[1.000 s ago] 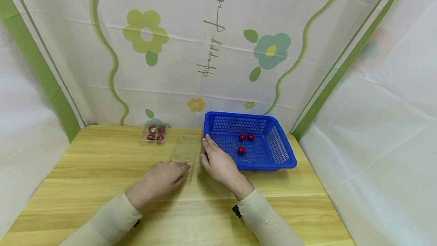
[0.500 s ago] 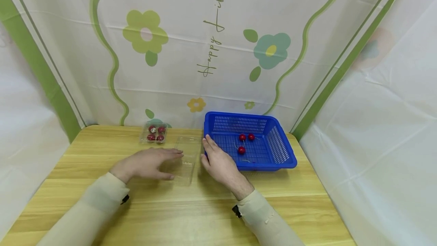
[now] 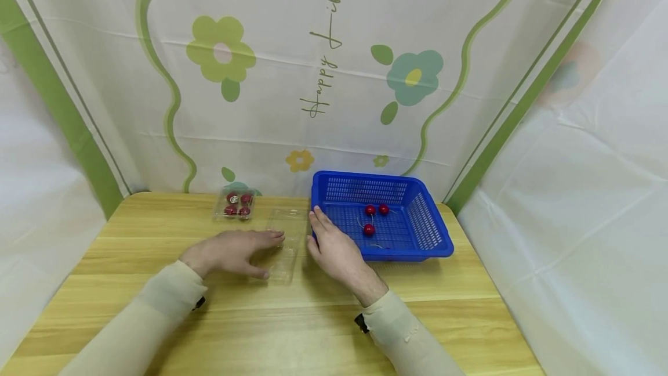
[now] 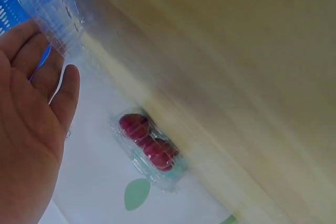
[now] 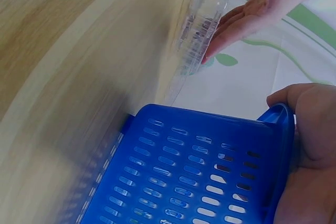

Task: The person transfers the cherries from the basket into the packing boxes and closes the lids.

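Note:
An unfolded clear plastic clamshell box (image 3: 290, 226) lies on the table left of the blue basket (image 3: 440, 243). My left hand (image 3: 229, 253) is at its left side, thumb and fingers spread apart, fingertips overlapping the plastic. In the right wrist view, those fingers (image 5: 231, 32) are extended along the box's side. My right hand (image 3: 336, 251) rests on the basket's left rim with its fingers stretched forward. Red cherries (image 3: 369, 229) with thin stems lie inside the basket; its near wall hides part of the contents.
A second clear box (image 3: 216, 211), closed, holds several cherries at the table's back left. Behind the wooden table (image 3: 292, 329) hangs a white curtain (image 3: 282, 74) with printed flowers; it also lines both sides.
My left hand has lifted off the near part of the clamshell, drawn back left with its fingers spreading, then shifted slightly right again. My right hand and the basket have not moved.

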Available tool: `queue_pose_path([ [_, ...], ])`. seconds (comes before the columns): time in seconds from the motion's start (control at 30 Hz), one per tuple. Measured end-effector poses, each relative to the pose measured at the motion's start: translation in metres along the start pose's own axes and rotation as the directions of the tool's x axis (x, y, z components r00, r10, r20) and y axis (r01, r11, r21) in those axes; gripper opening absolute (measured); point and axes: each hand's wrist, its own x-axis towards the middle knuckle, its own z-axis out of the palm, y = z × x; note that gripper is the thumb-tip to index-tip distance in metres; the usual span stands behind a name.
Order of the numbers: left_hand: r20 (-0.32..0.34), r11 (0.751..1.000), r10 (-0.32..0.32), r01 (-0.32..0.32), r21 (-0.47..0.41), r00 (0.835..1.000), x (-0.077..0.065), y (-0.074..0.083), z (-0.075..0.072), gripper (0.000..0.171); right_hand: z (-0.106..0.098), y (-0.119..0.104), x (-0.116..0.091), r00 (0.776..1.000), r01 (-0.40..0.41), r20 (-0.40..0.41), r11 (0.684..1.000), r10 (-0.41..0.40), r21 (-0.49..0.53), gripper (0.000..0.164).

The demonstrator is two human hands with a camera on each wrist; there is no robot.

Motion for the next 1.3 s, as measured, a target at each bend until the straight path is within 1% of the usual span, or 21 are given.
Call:
queue_pose_path([
  [0.1,0.005,1.0,-0.011,0.011,-0.014,1.0,0.0,0.002,0.002,0.095,0.0,0.0,0.0,1.0,0.0,-0.002,1.0,0.0,0.006,0.062],
  [0.23,0.006,0.999,-0.025,0.025,-0.022,1.0,0.0,0.006,0.004,0.096,-0.001,0.001,0.0,1.0,-0.002,0.016,1.0,0.001,0.028,0.062],
  [0.37,-0.007,0.999,-0.041,0.04,-0.016,0.999,-0.001,0.01,0.005,0.096,-0.005,0.003,0.002,0.999,-0.003,0.048,0.996,-0.001,0.086,0.063],
  [0.53,-0.028,0.998,-0.06,0.06,-0.012,0.998,-0.002,0.015,0.005,0.096,-0.012,0.009,0.003,0.997,-0.013,0.074,0.985,0.0,0.174,0.062],
  [0.67,-0.044,0.997,-0.075,0.074,-0.02,0.996,-0.001,0.019,0.006,0.095,-0.02,0.017,0.004,0.998,-0.009,0.061,0.981,-0.003,0.192,0.058],
  [0.87,-0.063,0.995,-0.1,0.099,-0.022,0.993,0.001,0.022,0.01,0.095,-0.034,0.04,0.009,0.999,-0.028,0.036,0.984,0.022,0.177,0.051],
  [0.97,-0.075,0.993,-0.114,0.112,-0.041,0.991,0.003,0.023,0.013,0.096,-0.04,0.054,0.011,0.998,-0.046,0.037,0.987,0.041,0.154,0.048],
  [1.07,-0.084,0.99,-0.132,0.127,-0.066,0.988,0.005,0.025,0.014,0.096,-0.043,0.069,0.013,0.997,-0.068,0.048,0.992,0.063,0.109,0.046],
  [1.3,-0.105,0.977,-0.193,0.181,-0.109,0.976,0.008,0.031,0.015,0.098,-0.046,0.1,0.018,0.986,-0.125,0.109,0.992,0.123,0.008,0.044],
])
